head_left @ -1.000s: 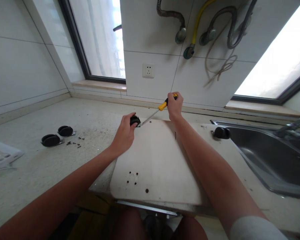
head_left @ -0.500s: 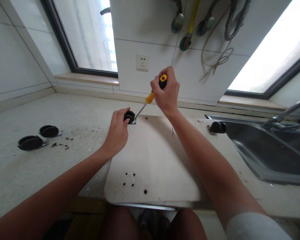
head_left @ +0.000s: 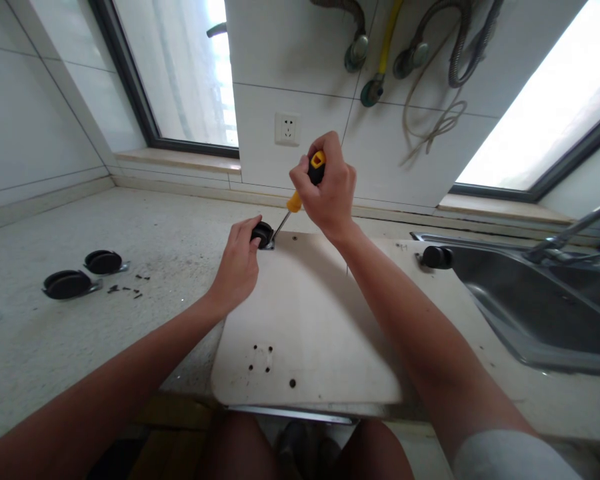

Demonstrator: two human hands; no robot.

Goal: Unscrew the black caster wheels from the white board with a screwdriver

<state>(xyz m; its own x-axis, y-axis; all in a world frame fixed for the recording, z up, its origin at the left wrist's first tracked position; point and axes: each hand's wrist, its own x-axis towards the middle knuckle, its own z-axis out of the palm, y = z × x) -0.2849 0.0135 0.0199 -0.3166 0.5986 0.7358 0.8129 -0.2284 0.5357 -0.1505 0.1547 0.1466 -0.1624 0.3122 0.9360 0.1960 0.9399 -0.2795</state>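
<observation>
My left hand [head_left: 239, 263] is closed on a black caster wheel [head_left: 263, 234] at the back left corner of a white board [head_left: 310, 320]. In my right hand [head_left: 330, 190] is a screwdriver [head_left: 295, 202] with a yellow and black handle. It slants down to the left, its tip at the caster's metal plate; the screw under it is too small to make out. Another black caster [head_left: 436, 257] sits on the board's back right corner. Several bare screw holes [head_left: 261, 358] show at the front left corner.
Two loose casters [head_left: 67, 285] lie on the speckled counter [head_left: 150, 233] at the left, beside several small screws [head_left: 125, 289]. At the right is a steel sink [head_left: 510, 300] with a faucet [head_left: 555, 243]. Hoses and valves [head_left: 373, 90] hang on the tiled wall behind, near a socket [head_left: 287, 129].
My right hand and the screwdriver handle have shifted slightly left and turned a little, the tip staying at the caster plate. My left hand stays on the caster. The view has shifted slightly.
</observation>
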